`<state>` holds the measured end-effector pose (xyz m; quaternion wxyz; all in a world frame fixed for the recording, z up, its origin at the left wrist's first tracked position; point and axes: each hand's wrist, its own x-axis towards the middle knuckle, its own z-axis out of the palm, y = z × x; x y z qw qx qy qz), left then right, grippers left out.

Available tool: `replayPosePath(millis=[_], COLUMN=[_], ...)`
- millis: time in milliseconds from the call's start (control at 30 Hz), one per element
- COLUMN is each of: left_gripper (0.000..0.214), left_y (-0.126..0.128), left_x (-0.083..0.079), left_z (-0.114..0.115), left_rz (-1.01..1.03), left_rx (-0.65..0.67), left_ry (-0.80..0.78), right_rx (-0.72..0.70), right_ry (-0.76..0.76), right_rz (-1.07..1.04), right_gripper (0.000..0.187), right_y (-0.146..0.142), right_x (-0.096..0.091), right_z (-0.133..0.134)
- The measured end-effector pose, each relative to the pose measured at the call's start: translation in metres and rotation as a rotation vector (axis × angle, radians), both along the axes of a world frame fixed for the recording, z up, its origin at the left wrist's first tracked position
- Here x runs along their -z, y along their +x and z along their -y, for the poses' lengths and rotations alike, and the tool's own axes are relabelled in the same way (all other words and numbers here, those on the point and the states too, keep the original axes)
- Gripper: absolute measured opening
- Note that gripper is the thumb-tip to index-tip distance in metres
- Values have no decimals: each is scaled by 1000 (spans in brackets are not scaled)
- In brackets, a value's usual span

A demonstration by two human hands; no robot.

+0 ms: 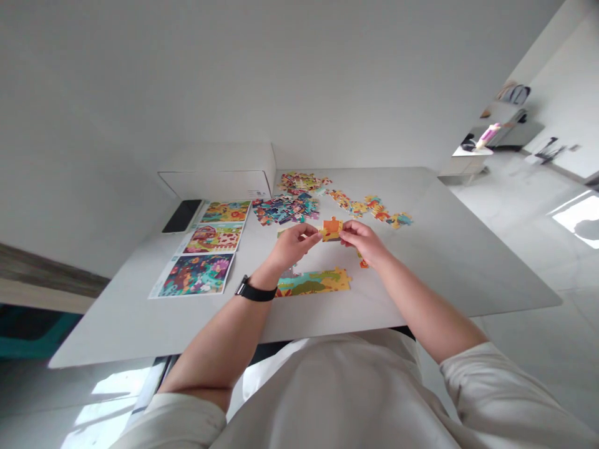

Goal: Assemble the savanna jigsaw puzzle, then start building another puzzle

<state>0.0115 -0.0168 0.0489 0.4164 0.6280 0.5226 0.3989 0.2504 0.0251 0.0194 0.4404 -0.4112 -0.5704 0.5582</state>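
In the head view, an orange jigsaw piece [332, 229] is pinched between the left hand [294, 245] and the right hand [364, 242], above the table [421, 262]. A joined puzzle section [312, 282] is laid just under the left hand, and loose pieces [285, 209] are heaped beyond it. Printed picture sheets [195, 274] are laid left of that hand. A white box [218, 178] is set well beyond the hands, its contents unseen.

Left hand [294, 245] and right hand [362, 242] pinch an orange jigsaw piece [332, 229] over white table [421, 274], near assembled puzzle section [313, 282] and loose pieces [285, 209].
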Motion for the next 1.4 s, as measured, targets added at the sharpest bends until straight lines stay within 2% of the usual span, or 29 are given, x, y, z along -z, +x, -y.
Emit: replayPosePath(millis=[133, 267, 433, 533, 700, 800, 1033, 1167, 1400], left_gripper=[44, 43, 44, 46, 47, 47, 46, 42, 25], left_y=[3, 4, 4, 4, 4, 5, 7, 8, 12], left_x=[5, 10, 14, 14, 14, 13, 12, 12, 15], left_z=[-1, -3, -5, -6, -5, -4, -2, -1, 4], left_rz=[-27, 35, 113, 133, 124, 122, 91, -20, -287], left_rx=[-10, -5, 18, 23, 22, 23, 40, 62, 78], left_ry=[-6, -60, -102, -104, -102, -102, -106, -72, 248], right_rx=[-16, -43, -7, -31, -33, -39, -69, -98, -25], right_ry=[21, 67, 177, 343, 758, 866, 921, 910, 841], right_rz=[33, 54, 92, 118, 331, 435, 533, 556, 613], right_gripper=[51, 51, 51, 52, 46, 44, 45, 45, 37], right_y=[4, 8, 13, 16, 21, 23, 29, 39, 77], right_x=[-3, -2, 3, 5, -1, -6, -5, -11, -29], right_z=[1, 0, -2, -2, 4, 6, 1, 2, 17])
